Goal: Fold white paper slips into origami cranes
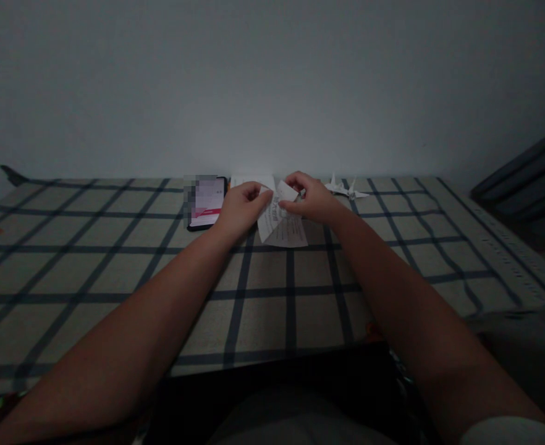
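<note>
Between my two hands is a partly folded sheet of printed paper (282, 228), its lower flap hanging toward me above the checked cloth. My left hand (243, 207) pinches the paper's left upper edge between thumb and fingers. On the other side, my right hand (308, 196) grips a small folded corner of the same paper, thumb below and fingers above. Some of the folds are hidden by my fingers. Just right of my right hand sit white folded paper cranes (352, 191), close together near the wall.
A phone (207, 203) with a lit screen lies left of my left hand. More printed paper (254, 180) lies behind the hands against the wall (272, 86). The checked tablecloth (115, 266) covers the table. Dark fabric (527, 185) stands at the right.
</note>
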`<state>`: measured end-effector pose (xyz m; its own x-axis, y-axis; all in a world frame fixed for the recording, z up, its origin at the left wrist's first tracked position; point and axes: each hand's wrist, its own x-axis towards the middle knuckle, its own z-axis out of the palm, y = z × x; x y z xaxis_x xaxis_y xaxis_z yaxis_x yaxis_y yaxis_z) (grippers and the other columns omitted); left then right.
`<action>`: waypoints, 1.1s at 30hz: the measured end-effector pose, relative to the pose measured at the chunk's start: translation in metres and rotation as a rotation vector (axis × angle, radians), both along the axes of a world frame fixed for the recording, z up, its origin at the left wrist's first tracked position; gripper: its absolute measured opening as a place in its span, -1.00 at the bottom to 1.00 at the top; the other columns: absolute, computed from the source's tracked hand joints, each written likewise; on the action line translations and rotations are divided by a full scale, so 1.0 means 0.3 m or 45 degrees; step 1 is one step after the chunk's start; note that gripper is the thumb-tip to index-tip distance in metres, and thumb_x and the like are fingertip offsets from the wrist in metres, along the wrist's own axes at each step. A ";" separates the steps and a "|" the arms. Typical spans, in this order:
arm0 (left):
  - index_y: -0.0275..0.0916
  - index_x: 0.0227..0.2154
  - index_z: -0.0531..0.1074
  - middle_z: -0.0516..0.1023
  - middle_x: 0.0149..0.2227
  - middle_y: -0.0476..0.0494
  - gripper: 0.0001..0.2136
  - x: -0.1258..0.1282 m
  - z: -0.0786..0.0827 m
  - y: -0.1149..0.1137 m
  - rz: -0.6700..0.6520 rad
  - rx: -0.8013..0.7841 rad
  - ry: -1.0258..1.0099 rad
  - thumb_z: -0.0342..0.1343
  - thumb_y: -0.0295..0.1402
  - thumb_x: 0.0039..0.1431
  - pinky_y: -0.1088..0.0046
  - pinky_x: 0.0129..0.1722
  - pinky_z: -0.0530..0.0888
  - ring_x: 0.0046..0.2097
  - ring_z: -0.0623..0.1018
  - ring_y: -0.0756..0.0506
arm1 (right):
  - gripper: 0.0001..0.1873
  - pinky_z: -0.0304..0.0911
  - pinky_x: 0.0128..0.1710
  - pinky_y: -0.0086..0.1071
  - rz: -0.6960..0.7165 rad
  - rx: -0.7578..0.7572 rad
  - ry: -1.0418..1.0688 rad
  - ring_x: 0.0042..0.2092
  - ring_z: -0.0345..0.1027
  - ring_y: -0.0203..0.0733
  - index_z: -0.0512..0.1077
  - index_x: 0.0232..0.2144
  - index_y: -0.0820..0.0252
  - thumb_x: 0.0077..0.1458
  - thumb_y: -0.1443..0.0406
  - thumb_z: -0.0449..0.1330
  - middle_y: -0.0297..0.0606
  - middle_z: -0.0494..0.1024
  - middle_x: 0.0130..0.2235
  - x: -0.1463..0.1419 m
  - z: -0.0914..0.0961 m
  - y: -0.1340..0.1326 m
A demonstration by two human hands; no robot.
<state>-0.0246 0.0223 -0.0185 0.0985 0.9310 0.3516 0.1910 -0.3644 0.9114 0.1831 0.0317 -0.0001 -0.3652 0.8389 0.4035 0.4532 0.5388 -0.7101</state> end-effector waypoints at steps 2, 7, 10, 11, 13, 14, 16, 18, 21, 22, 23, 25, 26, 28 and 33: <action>-0.24 -0.39 0.54 0.54 -0.43 -0.01 -0.79 -0.001 -0.003 0.002 0.018 0.013 0.044 0.26 -0.18 0.12 0.43 -0.34 0.38 -0.38 0.48 -0.04 | -0.42 0.28 -0.07 -0.19 -0.001 0.079 -0.065 -0.13 0.34 -0.08 0.37 -0.06 0.19 -0.14 0.14 0.37 -0.15 0.50 -0.10 -0.003 -0.008 -0.001; -0.27 -0.35 0.56 0.55 -0.40 -0.03 -0.79 -0.003 0.000 0.001 0.040 0.015 0.103 0.24 -0.20 0.16 0.43 -0.34 0.38 -0.35 0.48 -0.05 | -0.46 0.26 0.06 -0.10 -0.064 0.265 -0.232 -0.01 0.34 0.03 0.33 -0.04 0.16 -0.13 0.25 0.29 -0.05 0.50 0.01 -0.006 -0.031 0.001; -0.27 -0.35 0.56 0.55 -0.41 -0.04 -0.78 -0.007 0.003 0.001 0.054 0.018 0.172 0.23 -0.19 0.16 0.42 -0.34 0.36 -0.35 0.48 -0.06 | -0.69 0.23 0.06 -0.09 -0.078 0.370 -0.313 -0.01 0.34 0.06 0.38 -0.18 0.17 -0.03 0.25 0.22 -0.03 0.52 -0.06 -0.002 -0.032 0.010; -0.27 -0.35 0.57 0.55 -0.41 -0.04 -0.78 -0.009 0.004 0.001 0.066 0.032 0.213 0.22 -0.19 0.17 0.42 -0.34 0.35 -0.34 0.48 -0.06 | -0.78 0.22 0.04 -0.10 -0.080 0.388 -0.332 -0.04 0.33 0.05 0.39 -0.24 0.16 0.01 0.24 0.19 -0.05 0.52 -0.12 0.001 -0.029 0.013; -0.27 -0.34 0.58 0.56 -0.40 -0.05 -0.76 -0.014 0.005 0.003 0.088 0.060 0.291 0.21 -0.17 0.18 0.41 -0.32 0.36 -0.33 0.49 -0.07 | -0.87 0.19 -0.05 -0.15 -0.099 0.368 -0.336 -0.14 0.32 -0.02 0.36 -0.36 0.14 0.09 0.20 0.16 -0.12 0.49 -0.24 0.006 -0.017 0.017; -0.27 -0.32 0.59 0.59 -0.39 -0.06 -0.75 -0.016 0.006 0.004 0.090 0.066 0.315 0.20 -0.16 0.19 0.40 -0.30 0.37 -0.31 0.50 -0.08 | -0.84 0.17 -0.13 -0.19 -0.118 0.322 -0.318 -0.21 0.30 -0.07 0.34 -0.41 0.13 0.13 0.18 0.14 -0.17 0.47 -0.31 0.008 -0.010 0.018; -0.26 -0.26 0.62 0.64 -0.33 -0.09 -0.74 -0.021 0.006 0.006 0.070 0.061 0.328 0.21 -0.16 0.18 0.40 -0.27 0.40 -0.28 0.54 -0.10 | -0.76 0.10 -0.22 -0.23 -0.151 0.252 -0.259 -0.29 0.25 -0.14 0.32 -0.44 0.13 0.19 0.14 0.12 -0.25 0.42 -0.38 0.009 0.003 0.016; -0.27 -0.21 0.64 0.68 -0.27 -0.13 -0.71 -0.025 0.006 0.006 0.049 0.042 0.352 0.25 -0.15 0.15 0.39 -0.26 0.42 -0.25 0.57 -0.12 | -0.73 0.06 -0.24 -0.25 -0.163 0.257 -0.213 -0.31 0.23 -0.17 0.31 -0.46 0.13 0.21 0.13 0.14 -0.27 0.40 -0.40 0.005 0.011 0.009; -0.27 -0.24 0.67 0.69 -0.29 -0.15 -0.69 -0.027 0.009 0.001 0.060 0.003 0.401 0.32 -0.11 0.12 0.37 -0.27 0.43 -0.27 0.57 -0.13 | -0.73 0.07 -0.23 -0.26 -0.118 0.313 -0.184 -0.31 0.21 -0.20 0.31 -0.48 0.14 0.18 0.15 0.19 -0.28 0.40 -0.39 -0.005 0.017 -0.004; -0.26 -0.28 0.68 0.69 -0.31 -0.15 -0.69 -0.027 0.012 -0.001 0.067 -0.018 0.398 0.33 -0.10 0.12 0.37 -0.29 0.42 -0.29 0.56 -0.12 | -0.73 0.08 -0.23 -0.27 -0.095 0.319 -0.174 -0.31 0.21 -0.20 0.31 -0.49 0.14 0.17 0.15 0.20 -0.28 0.40 -0.39 -0.008 0.017 -0.007; -0.26 -0.31 0.68 0.68 -0.34 -0.15 -0.70 -0.026 0.014 -0.003 0.067 -0.046 0.382 0.33 -0.09 0.12 0.37 -0.31 0.41 -0.31 0.55 -0.12 | -0.73 0.09 -0.23 -0.27 -0.074 0.321 -0.164 -0.31 0.21 -0.20 0.32 -0.49 0.14 0.17 0.15 0.21 -0.28 0.41 -0.39 -0.010 0.018 -0.009; -0.26 -0.38 0.68 0.66 -0.38 -0.14 -0.72 -0.023 0.019 -0.008 0.052 -0.118 0.320 0.35 -0.10 0.10 0.38 -0.34 0.40 -0.34 0.53 -0.10 | -0.74 0.11 -0.21 -0.27 -0.048 0.321 -0.152 -0.30 0.23 -0.19 0.35 -0.48 0.15 0.17 0.15 0.21 -0.26 0.43 -0.38 -0.011 0.017 -0.009; -0.27 -0.39 0.67 0.65 -0.39 -0.14 -0.73 -0.021 0.021 -0.009 0.039 -0.159 0.274 0.36 -0.12 0.08 0.38 -0.34 0.40 -0.35 0.53 -0.09 | -0.77 0.12 -0.20 -0.27 -0.043 0.319 -0.148 -0.28 0.25 -0.18 0.38 -0.46 0.16 0.17 0.16 0.20 -0.24 0.46 -0.37 -0.011 0.016 -0.008; -0.27 -0.39 0.67 0.66 -0.37 -0.15 -0.74 -0.018 0.022 -0.010 0.006 -0.228 0.175 0.39 -0.15 0.03 0.38 -0.34 0.41 -0.35 0.53 -0.09 | -0.82 0.14 -0.17 -0.26 -0.040 0.297 -0.145 -0.25 0.29 -0.16 0.44 -0.40 0.19 0.16 0.20 0.20 -0.21 0.51 -0.33 -0.008 0.014 -0.005; -0.26 -0.37 0.67 0.69 -0.31 -0.20 -0.76 -0.016 0.010 -0.003 0.029 -0.237 0.125 0.42 -0.19 -0.02 0.37 -0.32 0.45 -0.30 0.59 -0.13 | -0.79 0.11 -0.24 -0.29 -0.047 0.189 -0.131 -0.32 0.25 -0.20 0.45 -0.40 0.19 0.14 0.16 0.22 -0.28 0.49 -0.38 -0.004 0.012 -0.003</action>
<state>-0.0293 0.0213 -0.0155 0.1023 0.9814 0.1627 0.2883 -0.1858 0.9393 0.1819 0.0307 0.0035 -0.3811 0.7866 0.4858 0.5406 0.6159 -0.5731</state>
